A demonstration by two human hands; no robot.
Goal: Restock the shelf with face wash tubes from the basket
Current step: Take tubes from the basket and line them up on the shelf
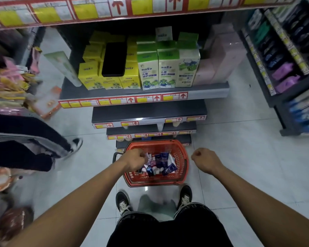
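Note:
A red plastic basket (183, 158) stands on the tiled floor in front of the shelf unit, between my feet and its lowest tiers. Several face wash tubes (161, 162), dark blue and white, lie jumbled in it. My left hand (133, 160) hovers over the basket's left side with its fingers curled into a fist; I see no tube in it. To the right of the basket, my right hand (206, 160) is also a fist and holds nothing. A bare dark shelf board (150, 111) sits under the stocked shelf.
The stocked shelf (210, 92) carries yellow boxes (89, 75), green-and-white cartons (158, 70) and pink packs (219, 59); a black phone (114, 59) leans on the yellow boxes. Another person's leg and shoe (77, 143) are at the left. A second rack (292, 72) stands on the right.

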